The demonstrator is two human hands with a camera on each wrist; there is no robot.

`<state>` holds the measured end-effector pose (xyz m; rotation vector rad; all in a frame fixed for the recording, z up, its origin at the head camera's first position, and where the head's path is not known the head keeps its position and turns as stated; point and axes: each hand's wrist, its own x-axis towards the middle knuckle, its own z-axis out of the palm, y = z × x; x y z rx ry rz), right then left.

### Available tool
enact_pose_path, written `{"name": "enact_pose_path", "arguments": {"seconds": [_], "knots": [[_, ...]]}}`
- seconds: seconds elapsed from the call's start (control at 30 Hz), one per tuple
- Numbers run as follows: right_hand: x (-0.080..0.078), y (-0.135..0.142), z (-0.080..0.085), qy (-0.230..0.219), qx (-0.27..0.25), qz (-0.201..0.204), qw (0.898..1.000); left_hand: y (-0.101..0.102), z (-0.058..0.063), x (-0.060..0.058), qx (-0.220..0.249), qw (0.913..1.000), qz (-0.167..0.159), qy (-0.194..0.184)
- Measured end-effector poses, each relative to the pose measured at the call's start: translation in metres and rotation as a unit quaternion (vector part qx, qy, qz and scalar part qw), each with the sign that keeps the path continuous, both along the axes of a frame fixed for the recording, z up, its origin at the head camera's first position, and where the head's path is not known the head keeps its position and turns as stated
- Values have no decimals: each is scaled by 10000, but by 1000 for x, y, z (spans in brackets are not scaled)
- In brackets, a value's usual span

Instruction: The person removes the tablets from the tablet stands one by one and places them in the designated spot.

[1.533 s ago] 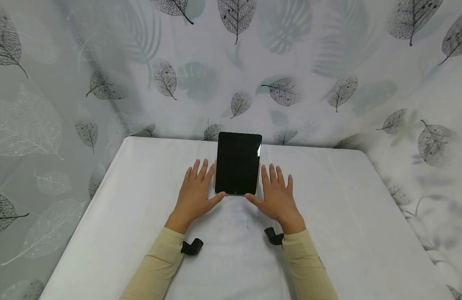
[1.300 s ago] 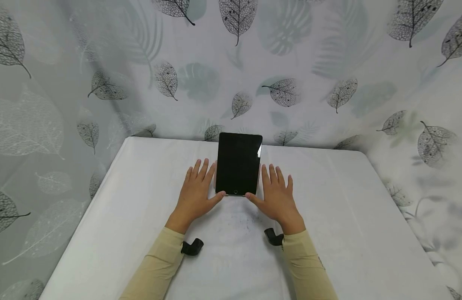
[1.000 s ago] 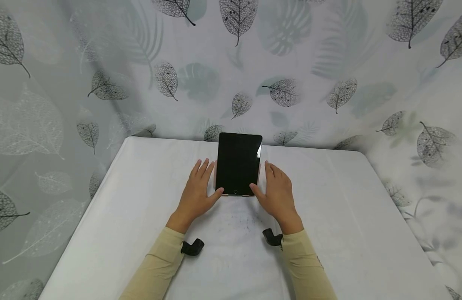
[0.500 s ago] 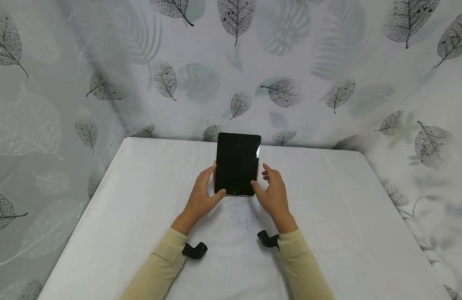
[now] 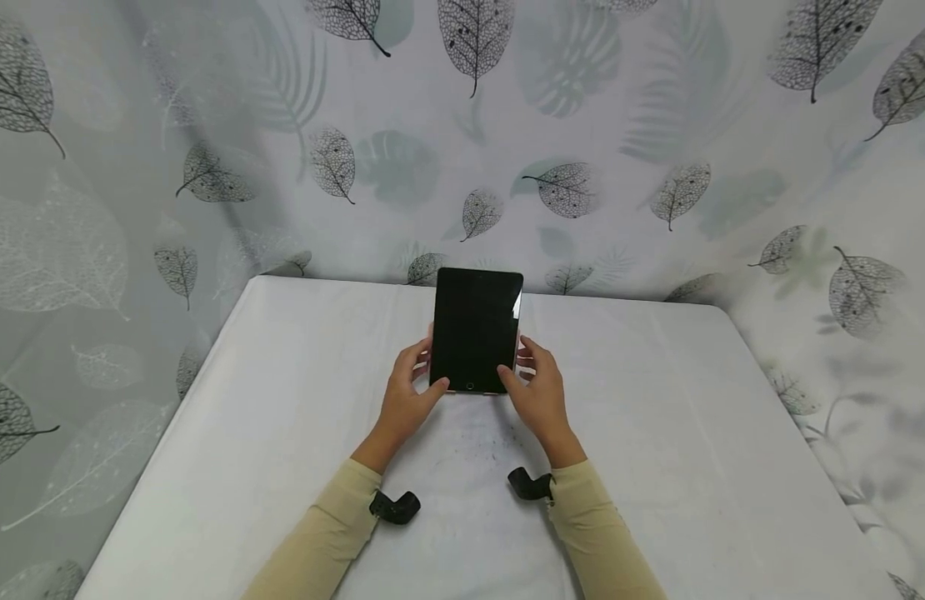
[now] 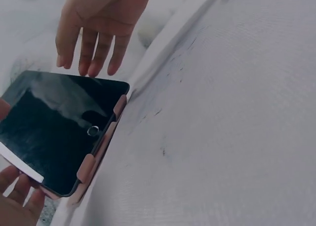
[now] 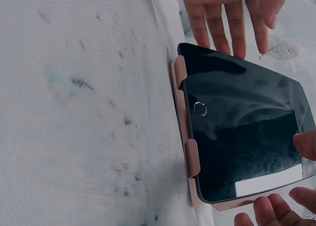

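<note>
Left hand (image 5: pixel 407 404) and right hand (image 5: pixel 541 402) have closed nearer the tablet (image 5: pixel 476 329), both loose, unclamped. It looks stiff, slippery; better grip the case (image 7: pixel 192 159) sides.

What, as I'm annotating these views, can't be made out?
Back of the tablet: every view; its front hides it.
Most of the pink holder: head view; the tablet hides it.
Part of the left hand: left wrist view; cut off by the frame.
Part of the right hand: right wrist view; cut off by the frame.
Dark marks: right wrist view; too small to identify.
</note>
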<state>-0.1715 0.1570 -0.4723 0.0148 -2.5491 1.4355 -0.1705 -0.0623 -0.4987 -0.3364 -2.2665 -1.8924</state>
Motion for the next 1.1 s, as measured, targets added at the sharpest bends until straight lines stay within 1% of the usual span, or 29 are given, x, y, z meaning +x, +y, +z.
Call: {"name": "enact_pose_path", "arguments": {"seconds": [0.1,0.17,0.23,0.3,0.37,0.47,0.5,0.57,0.63,0.7,0.73,0.77,0.9,1.0,1.1], "knots": [[-1,0,-1,-148,-275,-12,9995,3,2,1,143,9998,41,-127],[-2,-1,-2,-178,-415,-36,9990,4,6,3,269,9994,42,-216],[-3,-1,-5,-185,-467,-84,9987,6,10,5,427,9986,59,-302],[-3,-2,-7,-172,-439,-152,9988,7,10,6,558,9978,83,-348],[-3,-3,-9,-124,-437,-216,9987,6,6,6,633,9976,110,-273],[-3,-5,-13,-90,-471,-349,9982,4,-4,3,593,9980,147,-157],[-3,-5,-14,-105,-505,-420,9978,4,-2,4,559,9982,151,-173],[-2,-8,-17,-137,-509,-609,9968,3,-6,3,550,9982,202,-160],[-1,-10,-20,-127,-501,-810,9954,3,-8,2,527,9980,292,-196],[-1,-12,-24,-71,-470,-982,9940,4,-12,0,458,9980,409,-122],[-1,-13,-25,-2,-452,-1048,9935,4,-18,-2,440,9978,492,-44],[-2,-13,-27,42,-482,-1090,9929,5,-20,-3,380,9977,566,4],[-4,-14,-35,240,-664,-1186,9904,7,-29,-6,241,9948,974,163],[-5,-15,-41,376,-817,-1148,9893,8,-33,-7,235,9915,1261,233],[-6,-14,-45,500,-961,-1071,9883,8,-32,-8,338,9898,1359,261]]}}
